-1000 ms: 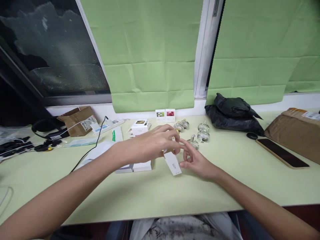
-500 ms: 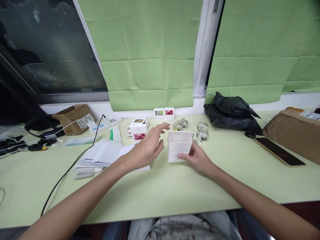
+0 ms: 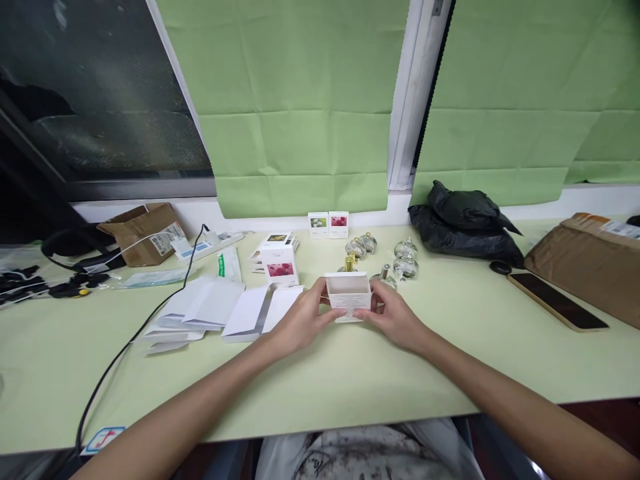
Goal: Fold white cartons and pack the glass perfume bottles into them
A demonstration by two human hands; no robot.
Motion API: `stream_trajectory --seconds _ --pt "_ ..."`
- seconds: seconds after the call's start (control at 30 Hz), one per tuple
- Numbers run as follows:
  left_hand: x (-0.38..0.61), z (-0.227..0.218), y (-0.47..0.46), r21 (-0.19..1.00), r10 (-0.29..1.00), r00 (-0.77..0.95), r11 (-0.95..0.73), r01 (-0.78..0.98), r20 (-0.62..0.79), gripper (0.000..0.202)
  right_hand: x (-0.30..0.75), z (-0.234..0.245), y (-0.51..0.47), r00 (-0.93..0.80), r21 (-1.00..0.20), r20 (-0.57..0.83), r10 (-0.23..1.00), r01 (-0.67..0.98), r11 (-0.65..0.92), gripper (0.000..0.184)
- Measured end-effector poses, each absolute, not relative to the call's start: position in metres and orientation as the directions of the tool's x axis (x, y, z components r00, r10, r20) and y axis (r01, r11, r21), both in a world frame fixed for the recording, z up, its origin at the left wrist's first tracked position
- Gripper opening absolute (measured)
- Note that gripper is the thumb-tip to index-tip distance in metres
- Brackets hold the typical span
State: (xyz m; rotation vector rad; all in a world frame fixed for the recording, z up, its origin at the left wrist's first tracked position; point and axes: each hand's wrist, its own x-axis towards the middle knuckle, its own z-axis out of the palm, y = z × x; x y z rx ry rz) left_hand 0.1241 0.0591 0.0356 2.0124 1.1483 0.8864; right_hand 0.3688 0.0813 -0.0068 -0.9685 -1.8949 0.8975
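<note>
Between my two hands is a small white carton (image 3: 349, 297) with fine print on its near side and its top open toward me. My left hand (image 3: 305, 317) grips its left side, thumb on the printed face. On the right side my right hand (image 3: 395, 315) grips it the same way; the far fingers of both are partly hidden. Just behind the carton stand a bottle with a gold top (image 3: 349, 264) and a bottle with a silver top (image 3: 385, 275). A white box with a pink flower picture (image 3: 280, 268) stands to the left.
Flat white cartons (image 3: 213, 303) lie left, with a black cable (image 3: 135, 333) running past them. Several round glass bottles (image 3: 405, 257) stand behind. Two small picture boxes (image 3: 329, 225) are by the wall. At right are black bags (image 3: 465, 223), a phone (image 3: 557, 302) and a brown parcel (image 3: 590, 260).
My left hand has come down and right onto the carton's left side. The carton now sits between both hands, its opening tipped differently. My right hand has kept its hold.
</note>
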Motion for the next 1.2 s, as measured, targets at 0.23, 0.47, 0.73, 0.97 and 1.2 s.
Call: stream_trajectory --seconds 0.23,0.47,0.73,0.97,1.2 --pt "0.110 0.040 0.058 0.721 0.901 0.389 -0.399 0.566 0.193 0.090 0.369 -0.016 0.085 -0.423 -0.851 0.297 0.856 0.290 0.438 0.045" --pt "0.080 0.047 0.004 0.262 0.868 0.233 -0.371 0.891 0.438 0.059 0.370 -0.013 0.083 -0.426 -0.863 0.278 0.861 0.284 0.419 0.051" --pt "0.080 -0.011 -0.034 0.025 0.799 0.388 -0.449 0.893 0.460 0.059 0.371 -0.010 0.079 -0.409 -0.885 0.241 0.880 0.279 0.372 0.053" --pt "0.078 0.025 -0.020 0.216 0.887 0.129 -0.246 0.945 0.443 0.056 0.371 -0.007 0.078 -0.420 -0.885 0.237 0.876 0.279 0.374 0.056" --pt "0.091 0.035 0.012 0.112 0.979 0.068 -0.091 0.990 0.193 0.064 0.371 -0.006 0.077 -0.420 -0.882 0.242 0.874 0.280 0.379 0.054"
